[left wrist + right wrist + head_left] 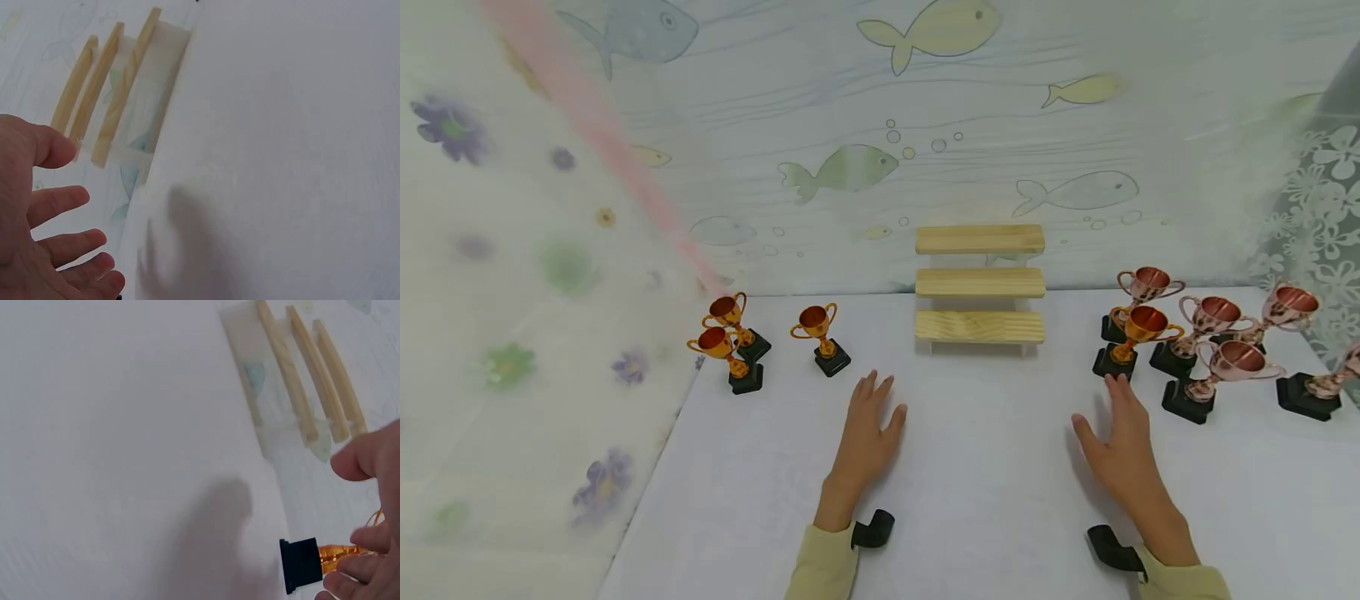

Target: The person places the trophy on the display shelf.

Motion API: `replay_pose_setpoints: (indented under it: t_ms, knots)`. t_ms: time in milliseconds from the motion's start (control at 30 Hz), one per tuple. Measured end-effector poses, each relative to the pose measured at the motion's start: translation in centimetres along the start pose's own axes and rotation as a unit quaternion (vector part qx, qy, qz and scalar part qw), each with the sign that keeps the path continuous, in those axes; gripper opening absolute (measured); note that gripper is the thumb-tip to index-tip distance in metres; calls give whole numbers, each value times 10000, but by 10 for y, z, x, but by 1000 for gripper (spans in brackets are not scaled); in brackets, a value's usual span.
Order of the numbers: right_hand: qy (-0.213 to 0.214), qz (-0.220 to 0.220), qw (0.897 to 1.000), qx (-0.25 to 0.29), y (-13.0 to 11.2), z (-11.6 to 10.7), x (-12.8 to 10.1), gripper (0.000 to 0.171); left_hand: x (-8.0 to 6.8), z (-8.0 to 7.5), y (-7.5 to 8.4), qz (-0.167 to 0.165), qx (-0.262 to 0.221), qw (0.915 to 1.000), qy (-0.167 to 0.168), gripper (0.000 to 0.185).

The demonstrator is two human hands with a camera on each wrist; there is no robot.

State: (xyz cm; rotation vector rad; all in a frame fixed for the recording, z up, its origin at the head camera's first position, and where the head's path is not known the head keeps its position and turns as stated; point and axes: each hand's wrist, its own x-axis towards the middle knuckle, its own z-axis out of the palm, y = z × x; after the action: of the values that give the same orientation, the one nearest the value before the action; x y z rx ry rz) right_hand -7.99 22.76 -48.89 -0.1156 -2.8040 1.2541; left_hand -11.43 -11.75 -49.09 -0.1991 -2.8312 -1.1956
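Observation:
Both hands hover flat and empty over the white table [977, 467]. My left hand [868, 429] has its fingers spread, just right of a small gold trophy [820, 333] on a black base. My right hand [1120, 442] lies with fingertips close below another gold trophy [1138, 333]; its black base [301, 565] shows beside my fingers [365, 540] in the right wrist view. A three-step wooden stand [980, 287] sits at the back centre, seen also in the wrist views as the wooden stand [103, 94] and the stand [309, 375]. My left fingers [59, 206] are relaxed.
Two more gold trophies [726, 333] stand at the table's left edge. Several rose-pink trophies [1217, 346] crowd the right side. A fish-patterned backdrop [880, 150] rises behind, flowered cloth hangs at the left [512, 333] and right.

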Motion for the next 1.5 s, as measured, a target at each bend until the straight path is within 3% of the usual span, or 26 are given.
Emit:
replay_pose_setpoints:
  t_ms: [100,200,300,467,567,800,867,1000,1167,1500]
  knots:
    - [297,346,9984,334,2,-10,3,77,4,2,2,-170,-1097,9937,176,45]
    - [432,688,9947,628,3,-19,9,77,10,4,5,-491,-1968,9789,265,40]
    - [455,901,9906,918,4,-25,16,78,17,5,9,-854,-2514,9638,240,39]
    - [399,1122,9841,1317,6,-30,28,81,33,6,15,-1377,-3254,9355,71,41]
    - [443,1241,9797,1508,7,-29,36,83,43,8,16,-1512,-3644,9189,-36,43]
    - [1166,1470,9616,2005,4,-27,50,79,67,15,25,-1593,-3939,9052,-101,44]
    - [1396,1434,9562,2134,4,-27,54,76,76,18,25,-1735,-4144,8934,-54,42]
    - [1736,1315,9479,2327,4,-23,63,71,89,19,30,-2054,-4730,8568,29,41]
    - [2124,1080,9403,2430,8,-20,70,65,101,23,34,-2360,-5206,8202,229,38]
    - [3038,56,9067,2925,11,-19,81,46,111,31,35,-2573,-5667,7806,578,36]
